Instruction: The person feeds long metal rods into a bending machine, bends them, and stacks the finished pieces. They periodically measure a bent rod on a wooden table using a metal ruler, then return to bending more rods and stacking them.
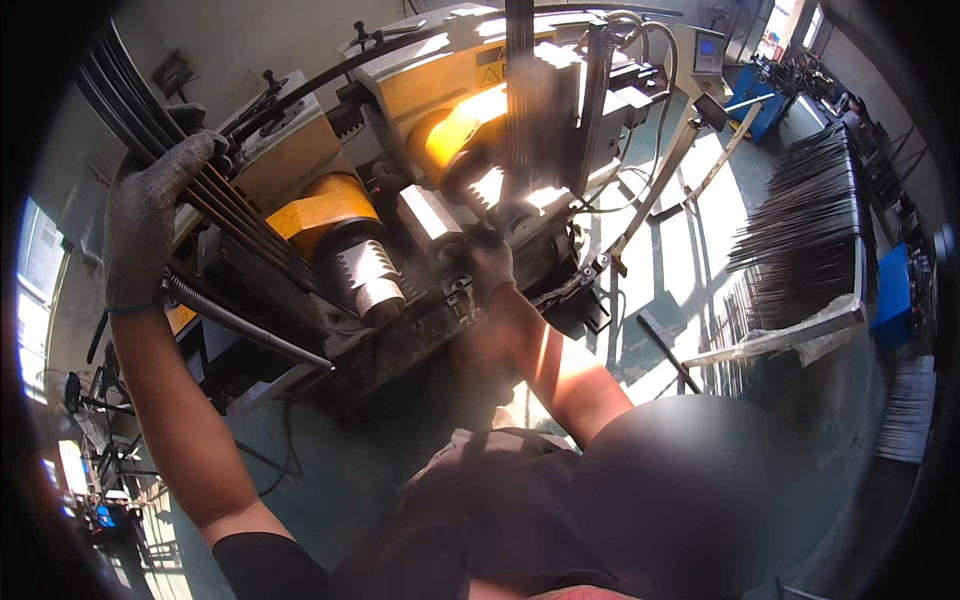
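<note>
At the left, my left hand (160, 210), in a grey work glove, is closed on a bundle of long dark metal rods (222, 205). The rods slant across the machine's left side, beside a yellow-collared roller (362, 268) with toothed markings. My right hand (490, 262) reaches to the machine's front middle, by a bright metal block (428, 216). Its fingers look curled, but shadow hides what they hold. Just beyond it stands a second yellow-collared roller (468, 150). Upright dark rods (520, 90) rise behind that hand, partly washed out by glare.
A ribbed hose (245, 325) runs below the left rods. To the right, a rack (862, 250) carries many thin dark rods. A slanted metal stand (655, 185) rises from the sunlit floor. A control box (708, 50) with a screen is at the back right.
</note>
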Demonstrator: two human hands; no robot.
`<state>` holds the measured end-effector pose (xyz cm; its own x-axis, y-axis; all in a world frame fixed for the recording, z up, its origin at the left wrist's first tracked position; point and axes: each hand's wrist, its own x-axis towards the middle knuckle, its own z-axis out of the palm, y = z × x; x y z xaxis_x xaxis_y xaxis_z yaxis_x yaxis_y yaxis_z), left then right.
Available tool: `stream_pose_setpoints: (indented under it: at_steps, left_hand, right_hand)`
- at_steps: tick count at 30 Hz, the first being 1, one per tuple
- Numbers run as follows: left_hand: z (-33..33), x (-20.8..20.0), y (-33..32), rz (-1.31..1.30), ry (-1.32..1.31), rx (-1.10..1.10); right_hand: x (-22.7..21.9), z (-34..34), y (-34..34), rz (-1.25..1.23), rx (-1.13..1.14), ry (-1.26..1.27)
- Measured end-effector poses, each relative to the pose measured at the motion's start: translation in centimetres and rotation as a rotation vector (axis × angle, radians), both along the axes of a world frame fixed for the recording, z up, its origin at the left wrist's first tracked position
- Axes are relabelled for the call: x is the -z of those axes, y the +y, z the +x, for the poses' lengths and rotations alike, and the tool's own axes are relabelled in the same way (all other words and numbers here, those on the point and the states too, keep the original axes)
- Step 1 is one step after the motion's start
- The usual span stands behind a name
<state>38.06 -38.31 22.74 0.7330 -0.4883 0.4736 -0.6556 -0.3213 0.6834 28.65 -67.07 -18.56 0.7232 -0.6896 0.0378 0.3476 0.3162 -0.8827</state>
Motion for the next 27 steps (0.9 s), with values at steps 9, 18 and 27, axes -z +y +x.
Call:
stream_pose_setpoints:
  at_steps: [9,18,27]
  left_hand:
    - [-0.5,-0.3,0.3,0.08,0.056,-0.067]
    - [-1.4,-0.6,0.0,0.141,0.032,-0.13]
    - [-11.4,-0.6,1.4,-0.008,-0.045,-0.298]
  right_hand:
    - [-1.6,-1.2,0.0,-0.303,0.066,0.177]
    - [-1.7,-0.9,-0.1,0.059,-0.047,0.054]
    - [-6.0,-6.9,0.6,0.169,0.051,-0.013]
